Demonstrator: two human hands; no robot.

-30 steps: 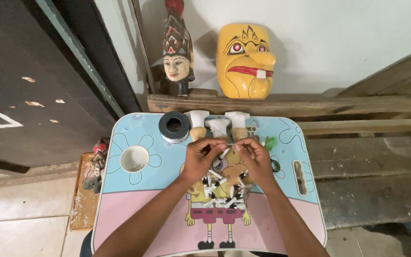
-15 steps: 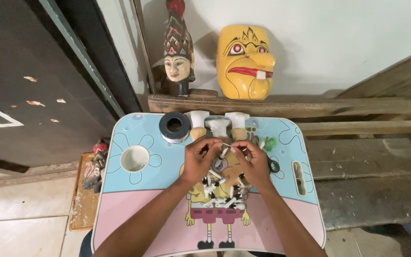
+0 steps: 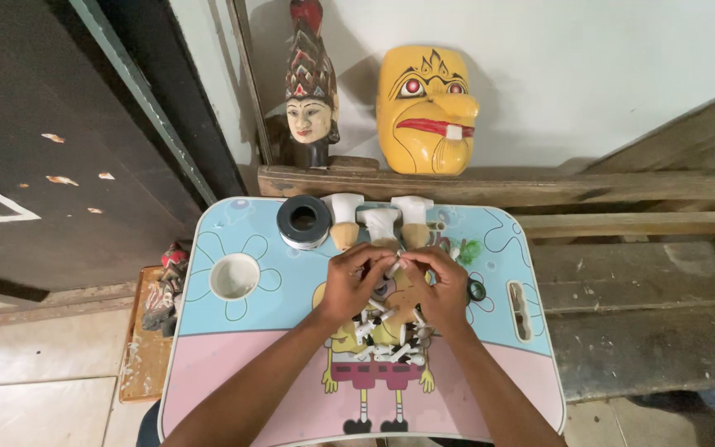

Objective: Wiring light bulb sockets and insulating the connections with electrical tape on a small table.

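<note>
Both hands, left hand (image 3: pixel 356 281) & right hand (image 3: pixel 440 285), pinch a small white piece (image 3: pixel 396 263) btwn fingertips, just above the white bits pile (image 3: pixel 382 339) on the desk (image 3: pixel 225 372). Tape roll (image 3: pixel 304 222) beyond left hand.

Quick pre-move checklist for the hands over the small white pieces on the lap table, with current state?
1. Both hands in view: left hand and right hand: ok.
2. Small white piece pinched between the fingertips: ok.
3. Pile of white pieces on the lap table, none at the edge: ok.
4. Tape roll clear of the hands: ok.
5. Three brushes upright or lying: cannot tell.
</note>
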